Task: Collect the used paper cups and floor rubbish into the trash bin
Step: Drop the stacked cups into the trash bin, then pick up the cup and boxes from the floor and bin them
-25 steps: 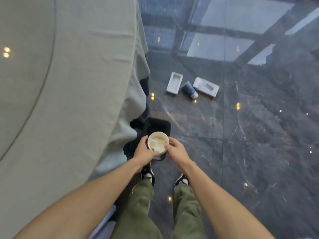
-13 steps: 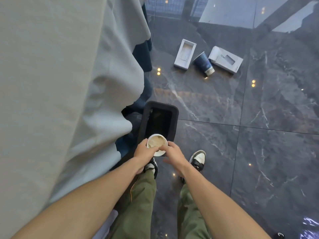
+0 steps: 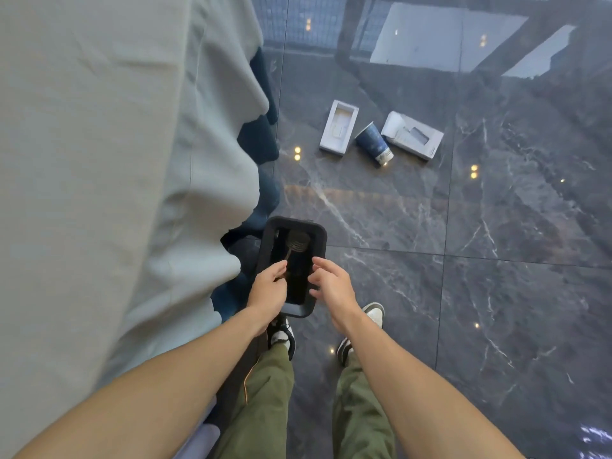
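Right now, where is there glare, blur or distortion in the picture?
Head view: the glossy floor mirrors ceiling lights and windows as bright patches; wide-angle bending stretches the forearms at the bottom; the trash bin interior is dark, its contents hard to read; the blue cup looks sharp.

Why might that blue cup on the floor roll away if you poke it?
The blue cup lies on its side, so a nudge would probably roll it, likely in a curve since one end looks narrower. The floor looks glossy, so it may also slide. It seems to be paper, so probably light and easy to squash if grabbed hard.
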`<state>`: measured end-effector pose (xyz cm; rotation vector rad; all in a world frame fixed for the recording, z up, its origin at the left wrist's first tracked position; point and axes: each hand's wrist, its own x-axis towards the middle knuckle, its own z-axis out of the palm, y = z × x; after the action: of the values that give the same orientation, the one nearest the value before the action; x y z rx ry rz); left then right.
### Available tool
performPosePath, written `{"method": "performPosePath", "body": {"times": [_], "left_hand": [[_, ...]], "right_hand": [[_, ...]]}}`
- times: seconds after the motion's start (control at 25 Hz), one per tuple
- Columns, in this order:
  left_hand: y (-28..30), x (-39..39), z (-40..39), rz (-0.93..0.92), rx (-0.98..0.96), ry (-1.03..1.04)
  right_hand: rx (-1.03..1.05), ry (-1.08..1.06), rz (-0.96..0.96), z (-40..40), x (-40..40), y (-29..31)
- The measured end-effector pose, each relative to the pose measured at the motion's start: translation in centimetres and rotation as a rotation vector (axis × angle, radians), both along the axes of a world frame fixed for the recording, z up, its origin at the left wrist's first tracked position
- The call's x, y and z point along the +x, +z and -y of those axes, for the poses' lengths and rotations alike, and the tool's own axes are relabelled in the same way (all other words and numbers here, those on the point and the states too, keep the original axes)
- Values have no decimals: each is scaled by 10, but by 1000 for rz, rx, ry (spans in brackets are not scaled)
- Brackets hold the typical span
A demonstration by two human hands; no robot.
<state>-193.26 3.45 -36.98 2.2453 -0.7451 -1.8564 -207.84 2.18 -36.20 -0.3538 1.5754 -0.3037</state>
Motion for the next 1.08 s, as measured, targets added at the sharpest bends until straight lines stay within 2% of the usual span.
{"method": "performPosePath", "body": {"times": [0.12,0.24,0.36,0.52,0.64,0.72,0.84,1.08], "left_hand": [[43,-15,30,95,-114,-208],[97,-36,56,212,-238,-507],[157,-65,82,357,-310,-683],[231,-108,103,461,-401,-753],[267,-130,112,521,-421,-773],[305,-160,111,564,-511,-752],[318,-173,117,587,-582,-782],[328,-196,148,574,-579,-809]], "right_hand": [[-131,173,-121,26,-21,42],[-252,443,-274,45,-57,93],[-309,555,-331,68,-101,151],[-423,686,-445,89,-157,226],[-527,922,-621,105,-182,261],[-596,1007,-694,108,-217,298],[-629,1053,-713,121,-233,310],[-625,1019,-885,156,-267,319]]}}
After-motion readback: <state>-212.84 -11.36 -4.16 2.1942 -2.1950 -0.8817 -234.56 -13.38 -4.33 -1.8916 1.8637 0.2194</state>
